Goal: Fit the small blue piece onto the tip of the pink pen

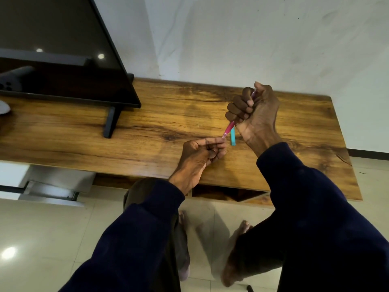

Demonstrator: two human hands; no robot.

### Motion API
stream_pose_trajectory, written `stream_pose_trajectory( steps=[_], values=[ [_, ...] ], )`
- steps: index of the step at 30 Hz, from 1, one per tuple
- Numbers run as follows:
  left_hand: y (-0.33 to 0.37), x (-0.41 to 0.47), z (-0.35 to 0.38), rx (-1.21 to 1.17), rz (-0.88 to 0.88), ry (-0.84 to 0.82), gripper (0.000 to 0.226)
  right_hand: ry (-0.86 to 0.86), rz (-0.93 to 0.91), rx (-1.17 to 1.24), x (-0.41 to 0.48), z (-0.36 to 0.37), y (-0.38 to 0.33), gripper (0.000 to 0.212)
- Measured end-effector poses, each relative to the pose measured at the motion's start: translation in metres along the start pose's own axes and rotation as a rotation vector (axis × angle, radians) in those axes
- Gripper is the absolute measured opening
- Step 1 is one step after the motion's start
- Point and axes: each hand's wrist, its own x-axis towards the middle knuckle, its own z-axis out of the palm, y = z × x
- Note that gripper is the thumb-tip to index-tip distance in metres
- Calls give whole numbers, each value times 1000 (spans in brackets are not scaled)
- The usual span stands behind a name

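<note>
Pink plastic catches the eye first: a pink pen [229, 127] slants down across the middle of the head view, gripped in the right hand [252, 114]. That hand's fingers [237, 109] are clenched round the barrel in a full fist, thumb up at the top, and the pen's upper end peeks out by the thumb. The tip points down and to the left, right at the fingertips of the left hand [203, 149].

The left hand sits lower and nearer the camera, above the wooden surface [147, 127]. Its fingers [216, 142] are curled in, forefinger and thumb pressed together right where the pen's tip arrives. Whether they pinch some tiny part there or the tip itself, I cannot tell; it is too small to make out.

Just beside the pen, under the right wrist, a small turquoise strip [232, 137] lies flat on the surface, close to the pen's lower end.

Dark navy sleeves [315, 197] cover both forearms down to the wrists.

Over on the left, a black flat screen [63, 49] stands on its black foot [111, 121] on the same surface, well apart from the hands. A white wall [252, 39] rises behind. Below the surface's front edge, pale floor tiles [42, 228] and the person's bare feet [235, 260] show.
</note>
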Motion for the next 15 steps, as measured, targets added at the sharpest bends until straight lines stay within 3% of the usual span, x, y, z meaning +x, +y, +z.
stream_pose_trajectory(
  steps=[15],
  values=[
    [1, 1, -2, -32, 1, -8, 35, 58, 9, 38, 3, -4, 1, 45]
  ],
)
